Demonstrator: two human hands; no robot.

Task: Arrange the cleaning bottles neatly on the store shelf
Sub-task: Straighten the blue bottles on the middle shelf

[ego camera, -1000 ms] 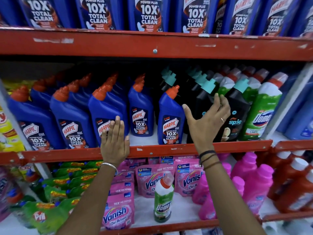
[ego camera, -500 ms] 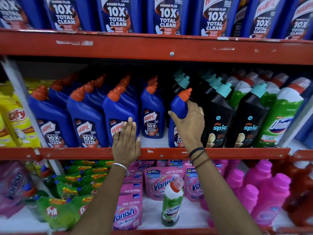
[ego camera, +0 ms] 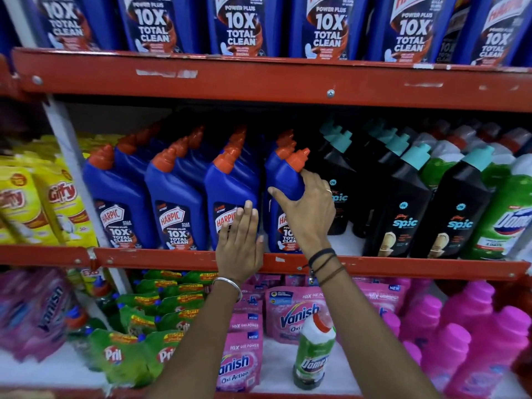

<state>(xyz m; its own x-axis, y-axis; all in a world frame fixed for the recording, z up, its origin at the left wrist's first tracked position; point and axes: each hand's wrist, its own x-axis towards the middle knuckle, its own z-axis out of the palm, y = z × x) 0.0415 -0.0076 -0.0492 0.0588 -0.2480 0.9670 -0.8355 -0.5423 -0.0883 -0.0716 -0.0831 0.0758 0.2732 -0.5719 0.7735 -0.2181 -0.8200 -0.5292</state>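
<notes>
Right hand [ego camera: 305, 208] fingers clamped round a blue Harpic bottle [ego camera: 288, 180]; left hand [ego camera: 240, 243] flat, fingers together, against its neighbour [ego camera: 227, 203].

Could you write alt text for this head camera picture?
A person's right hand grips a blue Harpic bottle on a red store shelf, while the open left hand rests against the neighbouring Harpic bottle.

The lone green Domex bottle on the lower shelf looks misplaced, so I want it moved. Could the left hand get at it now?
Probably yes. The left hand rests open and empty against a Harpic bottle, and the Domex bottle stands alone at the shelf front with nothing before it.
</notes>
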